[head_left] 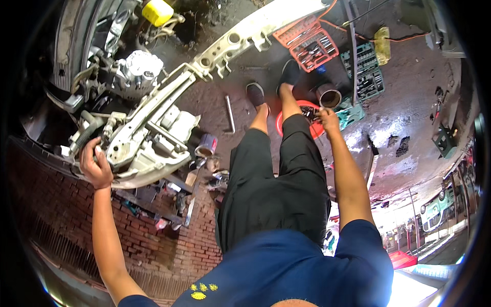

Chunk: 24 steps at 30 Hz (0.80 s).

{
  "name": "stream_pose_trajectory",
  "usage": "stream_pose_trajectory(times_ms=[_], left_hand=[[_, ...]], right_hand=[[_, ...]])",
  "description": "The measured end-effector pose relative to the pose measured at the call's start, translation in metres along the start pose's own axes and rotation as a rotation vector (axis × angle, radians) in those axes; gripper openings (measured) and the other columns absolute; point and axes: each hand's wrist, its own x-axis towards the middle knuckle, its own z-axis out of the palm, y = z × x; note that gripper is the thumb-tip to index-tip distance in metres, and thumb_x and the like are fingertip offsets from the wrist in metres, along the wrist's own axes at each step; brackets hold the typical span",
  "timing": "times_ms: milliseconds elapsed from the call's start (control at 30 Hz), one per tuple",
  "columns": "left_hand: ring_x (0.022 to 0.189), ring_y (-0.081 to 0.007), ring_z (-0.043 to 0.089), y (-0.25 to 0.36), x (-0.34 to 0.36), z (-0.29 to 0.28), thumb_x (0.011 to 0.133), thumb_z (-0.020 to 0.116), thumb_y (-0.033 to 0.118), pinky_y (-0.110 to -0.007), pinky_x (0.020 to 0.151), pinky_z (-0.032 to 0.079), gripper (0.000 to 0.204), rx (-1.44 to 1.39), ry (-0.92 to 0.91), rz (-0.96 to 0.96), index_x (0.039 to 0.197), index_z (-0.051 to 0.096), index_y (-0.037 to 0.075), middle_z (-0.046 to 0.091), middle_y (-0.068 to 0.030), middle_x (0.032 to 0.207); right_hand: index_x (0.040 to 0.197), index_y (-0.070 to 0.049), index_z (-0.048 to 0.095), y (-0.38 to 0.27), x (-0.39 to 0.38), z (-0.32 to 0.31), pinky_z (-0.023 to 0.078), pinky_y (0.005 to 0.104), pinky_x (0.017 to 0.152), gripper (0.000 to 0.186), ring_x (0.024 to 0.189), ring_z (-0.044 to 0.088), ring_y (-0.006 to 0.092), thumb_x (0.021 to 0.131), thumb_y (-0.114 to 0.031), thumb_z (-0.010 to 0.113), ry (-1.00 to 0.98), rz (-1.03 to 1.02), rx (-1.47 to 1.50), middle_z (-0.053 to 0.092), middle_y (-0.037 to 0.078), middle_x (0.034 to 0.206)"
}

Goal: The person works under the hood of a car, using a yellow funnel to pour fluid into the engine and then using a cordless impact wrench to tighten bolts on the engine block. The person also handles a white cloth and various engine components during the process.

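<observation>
Head-worn fisheye, looking steeply down; wearer's shirt (pixel 276 261) nearest, shoes (pixel 254 94) and floor (pixel 212 112) farther.

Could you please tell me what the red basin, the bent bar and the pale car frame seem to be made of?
Red basin: probably smooth plastic, given its bright, even colour.
Bent bar: likely bare metal, from its silvery shine.
Pale car frame: perhaps painted metal, from its cream coat and holes.
</observation>
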Motion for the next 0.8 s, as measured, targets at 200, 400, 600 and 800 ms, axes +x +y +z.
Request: stream_pose_trajectory(times_ms=[200, 400, 600, 800], left_hand=[[0.104, -0.0357, 0.070, -0.001, 0.000, -0.001, 0.107, 0.052, 0.034, -0.044, 0.093, 0.053, 0.039, -0.001, -0.025, -0.029, 0.118, 0.074, 0.003, 0.075, -0.0152, 0.114], [0.107, -0.0335, 0.070, -0.009, -0.005, 0.002, 0.106, 0.052, 0.031, -0.041, 0.096, 0.053, 0.042, -0.050, -0.022, 0.016, 0.120, 0.072, -0.002, 0.075, -0.0177, 0.118], [0.095, -0.0317, 0.070, -0.010, -0.007, 0.007, 0.103, 0.061, 0.026, -0.039, 0.089, 0.054, 0.031, -0.111, 0.150, 0.008, 0.113, 0.074, 0.000, 0.075, -0.0172, 0.106], [0.106, -0.0349, 0.075, -0.013, 0.006, 0.024, 0.105, 0.062, 0.037, -0.039, 0.093, 0.055, 0.039, 0.013, 0.211, -0.038, 0.120, 0.076, 0.004, 0.077, -0.0193, 0.113]], right_hand=[[0.121, 0.005, 0.069, 0.027, -0.012, -0.010, 0.055, 0.0309, 0.069, 0.042, 0.076, 0.072, 0.0157, 0.106, -0.034, 0.065, 0.036, 0.047, 0.000, 0.079, 0.012, 0.094], [0.119, 0.000, 0.070, 0.059, -0.043, -0.004, 0.051, 0.0280, 0.069, 0.036, 0.077, 0.068, 0.0128, 0.107, -0.034, 0.064, 0.055, 0.057, 0.075, 0.079, 0.008, 0.098], [0.120, -0.001, 0.069, 0.104, -0.090, 0.016, 0.049, 0.0258, 0.067, 0.039, 0.075, 0.067, 0.0109, 0.107, -0.037, 0.064, 0.135, 0.054, 0.138, 0.079, 0.008, 0.100], [0.117, 0.000, 0.071, 0.196, -0.154, 0.030, 0.048, 0.0265, 0.063, 0.041, 0.075, 0.067, 0.0116, 0.105, -0.039, 0.065, 0.196, -0.035, 0.113, 0.078, 0.010, 0.099]])
